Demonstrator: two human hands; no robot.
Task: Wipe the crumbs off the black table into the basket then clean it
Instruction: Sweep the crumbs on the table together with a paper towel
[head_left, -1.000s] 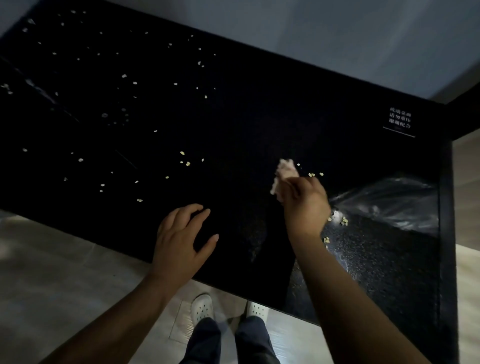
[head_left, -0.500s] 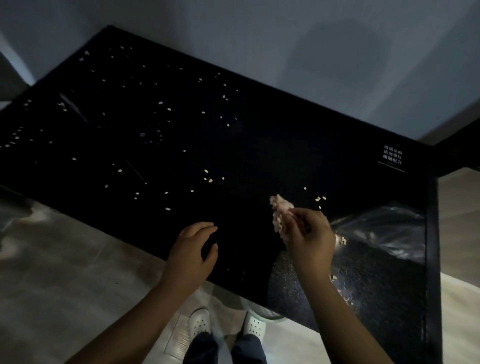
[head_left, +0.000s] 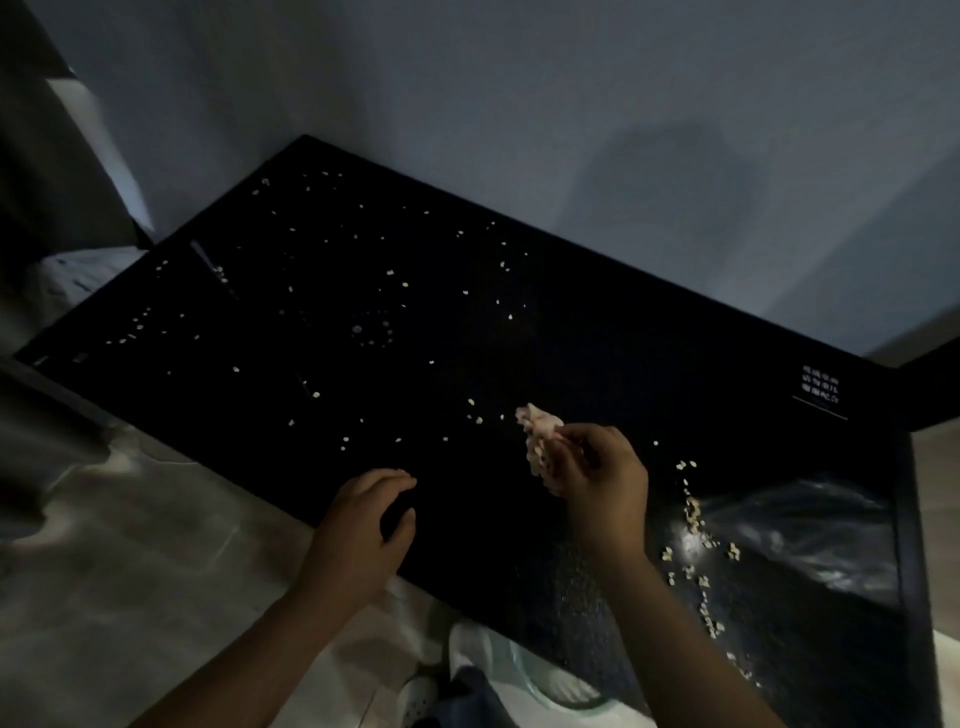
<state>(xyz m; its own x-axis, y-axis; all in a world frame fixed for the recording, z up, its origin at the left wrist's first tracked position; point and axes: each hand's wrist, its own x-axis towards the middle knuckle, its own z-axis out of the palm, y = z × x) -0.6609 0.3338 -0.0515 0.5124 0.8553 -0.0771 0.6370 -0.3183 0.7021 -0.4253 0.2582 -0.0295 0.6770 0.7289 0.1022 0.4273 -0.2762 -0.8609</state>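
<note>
The black table (head_left: 597, 332) is strewn with several pale crumbs (head_left: 405, 283) across its left and middle. My right hand (head_left: 597, 483) holds a crumpled pinkish tissue (head_left: 537, 431) a little above the table, near its front right part. A heap of gathered crumbs (head_left: 693, 512) lies to the right of that hand, beside a clear plastic bag (head_left: 810, 530). My left hand (head_left: 363, 525) rests on the front edge of the table with its fingers curled and nothing in it. A pale basket rim (head_left: 556, 680) shows below the table's front edge.
A grey wall (head_left: 519, 104) runs behind the table. White printed text (head_left: 821, 387) marks the far right corner. Pale floor (head_left: 130, 545) lies in front, with my shoes (head_left: 421, 696) near the basket. A dark piece of furniture (head_left: 41, 156) stands at the left.
The view has tilted up, so the table sits lower in the frame. My right hand has lifted the tissue slightly and drawn back from the crumb heap. The left hand's fingers have curled more.
</note>
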